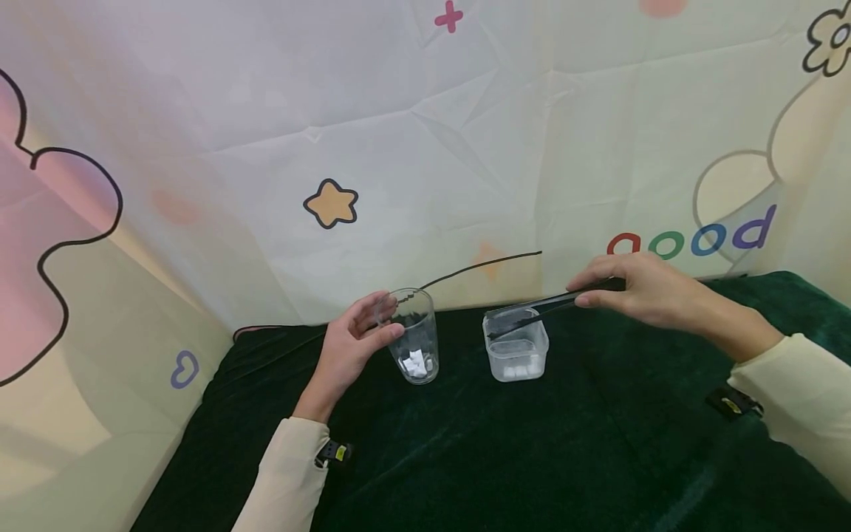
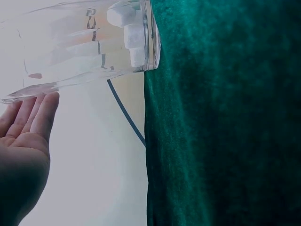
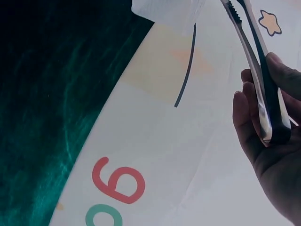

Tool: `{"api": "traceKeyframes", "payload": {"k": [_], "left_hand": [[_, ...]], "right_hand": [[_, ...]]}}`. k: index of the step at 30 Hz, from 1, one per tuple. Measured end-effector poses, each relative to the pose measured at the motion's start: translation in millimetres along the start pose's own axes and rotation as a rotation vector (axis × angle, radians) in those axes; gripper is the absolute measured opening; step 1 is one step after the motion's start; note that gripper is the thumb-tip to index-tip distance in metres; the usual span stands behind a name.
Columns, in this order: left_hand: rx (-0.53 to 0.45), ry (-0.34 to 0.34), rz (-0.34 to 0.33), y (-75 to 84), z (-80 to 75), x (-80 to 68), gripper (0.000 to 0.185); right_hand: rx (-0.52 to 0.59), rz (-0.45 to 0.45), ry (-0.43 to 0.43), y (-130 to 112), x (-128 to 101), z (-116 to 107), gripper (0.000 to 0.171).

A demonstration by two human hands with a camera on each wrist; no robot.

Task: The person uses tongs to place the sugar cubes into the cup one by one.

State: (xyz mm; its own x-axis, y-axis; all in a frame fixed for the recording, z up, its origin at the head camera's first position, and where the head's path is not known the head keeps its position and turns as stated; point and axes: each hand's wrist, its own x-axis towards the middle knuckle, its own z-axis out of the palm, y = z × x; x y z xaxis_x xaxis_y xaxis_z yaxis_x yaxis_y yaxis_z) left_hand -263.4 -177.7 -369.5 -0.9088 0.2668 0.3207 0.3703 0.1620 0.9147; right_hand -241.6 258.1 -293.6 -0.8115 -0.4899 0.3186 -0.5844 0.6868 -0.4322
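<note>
The backdrop cloth (image 1: 465, 148) behind the table bears the coloured word "good" (image 1: 691, 240), seen mirrored.

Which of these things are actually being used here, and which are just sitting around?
In use:
left hand holding the clear glass with white cubes
right hand gripping the tongs over the plastic tub

Just there:
green cloth
cartoon backdrop
</note>
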Motion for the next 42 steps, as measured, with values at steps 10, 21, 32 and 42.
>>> {"api": "traceKeyframes", "payload": {"k": [10,21,32,42], "left_hand": [[0.009,0.002,0.002,-0.6,-0.3,0.5,0.06],[-0.001,0.001,0.003,-1.7,-0.6,-0.2,0.058],[0.009,0.003,0.008,-1.2,-0.6,1.5,0.06],[0.002,-0.002,0.01,-2.1,-0.7,0.3,0.059]], "right_hand": [[-0.082,-0.065,-0.005,5.5,2.9,-7.9,0.019],[-0.117,-0.097,-0.086,3.2,14.9,-5.5,0.017],[-0.094,-0.065,-0.159,-1.2,20.9,0.6,0.015],[-0.122,-0.117,-0.192,-0.2,27.8,7.2,0.013]]}}
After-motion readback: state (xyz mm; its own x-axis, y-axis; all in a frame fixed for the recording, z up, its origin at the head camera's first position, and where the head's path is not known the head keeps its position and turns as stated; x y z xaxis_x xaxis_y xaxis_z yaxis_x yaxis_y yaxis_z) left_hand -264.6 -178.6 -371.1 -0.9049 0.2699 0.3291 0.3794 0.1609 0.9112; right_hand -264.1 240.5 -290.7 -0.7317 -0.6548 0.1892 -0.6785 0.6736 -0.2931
